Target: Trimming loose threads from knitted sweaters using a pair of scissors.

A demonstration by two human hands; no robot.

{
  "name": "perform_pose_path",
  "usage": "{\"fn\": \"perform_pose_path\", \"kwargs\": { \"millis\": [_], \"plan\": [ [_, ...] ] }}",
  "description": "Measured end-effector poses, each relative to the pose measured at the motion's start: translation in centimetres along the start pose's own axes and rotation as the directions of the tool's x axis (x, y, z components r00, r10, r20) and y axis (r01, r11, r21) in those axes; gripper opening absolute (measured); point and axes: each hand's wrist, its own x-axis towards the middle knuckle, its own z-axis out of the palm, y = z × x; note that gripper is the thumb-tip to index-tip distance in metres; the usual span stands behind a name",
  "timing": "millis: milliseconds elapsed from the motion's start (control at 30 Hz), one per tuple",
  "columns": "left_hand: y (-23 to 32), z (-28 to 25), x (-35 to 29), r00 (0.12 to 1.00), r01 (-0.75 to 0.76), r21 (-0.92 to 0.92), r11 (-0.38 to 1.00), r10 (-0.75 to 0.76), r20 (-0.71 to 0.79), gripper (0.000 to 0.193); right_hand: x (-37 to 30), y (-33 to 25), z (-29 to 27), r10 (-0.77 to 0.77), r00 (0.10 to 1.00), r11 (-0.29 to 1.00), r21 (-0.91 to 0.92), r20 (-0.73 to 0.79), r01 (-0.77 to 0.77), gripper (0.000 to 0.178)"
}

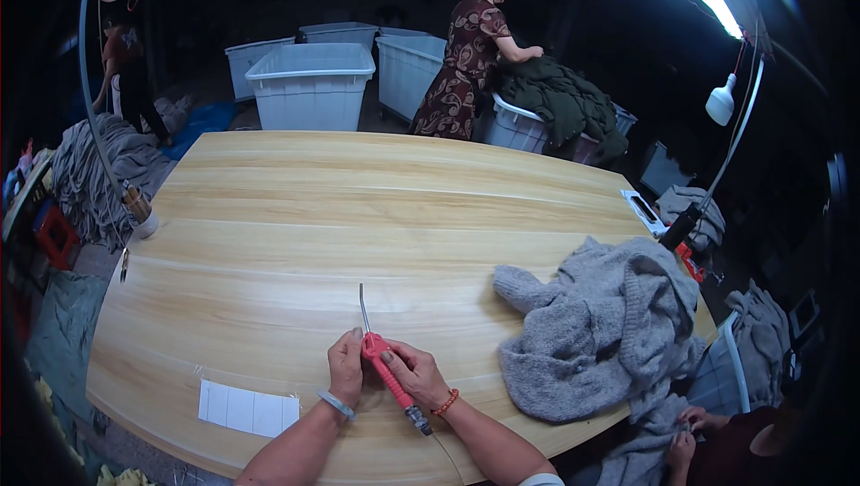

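A red air blow gun (391, 382) with a thin, slightly bent metal nozzle is held above the near middle of the wooden table (296, 253). Its nozzle points away from me, and a metal fitting at its lower end points toward me. My left hand (345, 366) is closed, its fingertips on the gun's head near the nozzle base. From the other side my right hand (418, 376) grips the body, thumb on top. To the right lies a crumpled grey knit garment (600, 334). Left of my left forearm is a white strip of paper labels (248, 408).
A holder with tools (139, 208) stands at the table's left edge. A phone (643, 211) lies at the far right corner. Beyond the table, a person (466, 56) handles dark green garments (564, 101) over bins. Another person's hands (688, 432) hold grey knitwear at lower right.
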Motion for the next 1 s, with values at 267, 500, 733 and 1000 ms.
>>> {"fn": "perform_pose_path", "kwargs": {
  "millis": [267, 500, 733, 1000],
  "plan": [
    [-0.5, 0.5, -0.3, 0.997, 0.044, 0.021, 0.999, -0.043, -0.058, 0.026, -0.2, -0.5, 0.3, -0.028, 0.997, 0.996, -0.088, -0.075, 0.021, 0.033],
    [-1.6, -0.6, -0.1, 0.998, 0.049, 0.074, 0.996, -0.052, 0.045, 0.030, -0.1, 0.9, 0.3, -0.068, 0.997, 0.997, 0.021, -0.037, 0.069, 0.033],
    [-1.0, -0.5, -0.2, 0.994, 0.071, 0.007, 0.997, -0.071, 0.079, 0.030, -0.5, -2.2, 1.6, 0.091, 0.995, 0.993, 0.083, -0.029, -0.088, 0.038],
    [-1.5, -0.3, -0.2, 0.995, 0.010, 0.009, 1.000, -0.011, 0.097, 0.033, -0.9, -1.1, 1.6, 0.095, 0.993, 0.994, 0.063, -0.073, -0.090, 0.038]
  ]
}}
